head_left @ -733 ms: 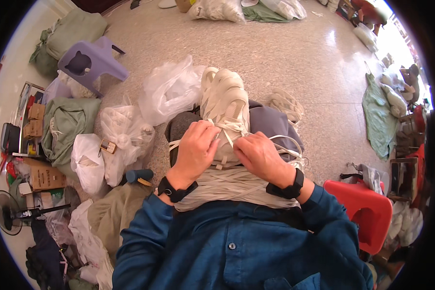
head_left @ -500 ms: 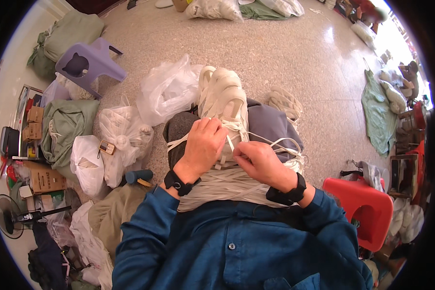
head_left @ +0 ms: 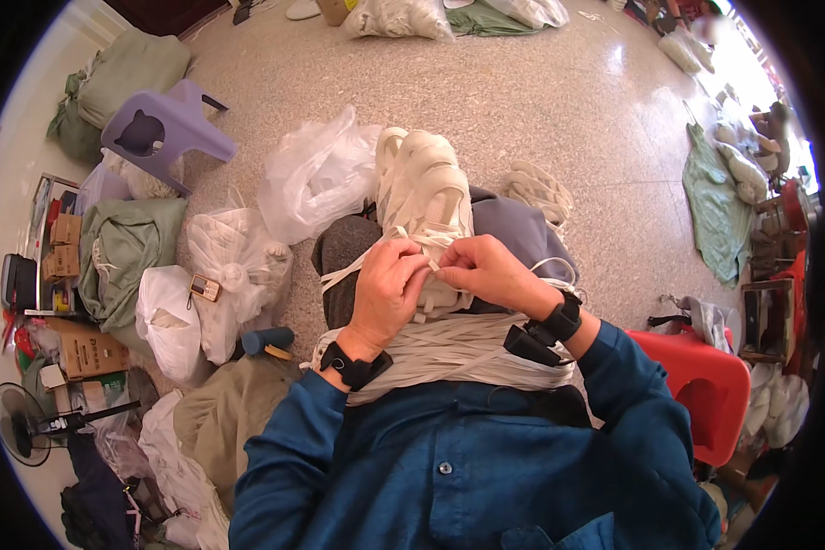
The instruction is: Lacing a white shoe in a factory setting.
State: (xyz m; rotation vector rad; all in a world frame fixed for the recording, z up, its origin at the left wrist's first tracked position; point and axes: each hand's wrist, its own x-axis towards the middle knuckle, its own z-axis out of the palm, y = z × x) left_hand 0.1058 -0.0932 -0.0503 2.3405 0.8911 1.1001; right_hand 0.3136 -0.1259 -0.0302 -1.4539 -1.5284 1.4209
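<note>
A nested row of cream shoe uppers [head_left: 425, 170] rests across my lap, the nearest one beneath my fingertips. My left hand [head_left: 387, 289] is closed in a pinch on a flat cream shoelace [head_left: 344, 272], whose loose length trails off to the left. Close beside it, my right hand [head_left: 493, 273] pinches lace at the upper's throat, fingertips almost touching the left ones. The exact strand between the fingers is partly hidden. A thick bundle of cream laces [head_left: 449, 353] lies over my lap below both hands.
Left of me are a clear plastic bag [head_left: 313, 174], filled white bags [head_left: 170, 321], a purple stool [head_left: 188, 124] and a small fan [head_left: 20, 423]. A red stool [head_left: 706, 394] stands at my right. More cream uppers [head_left: 538, 191] lie on the floor beyond my knee.
My right hand has moved up and left, closing in on my left hand at the shoe upper. The lace loop by my right wrist has shifted. The left hand stays near the same spot.
</note>
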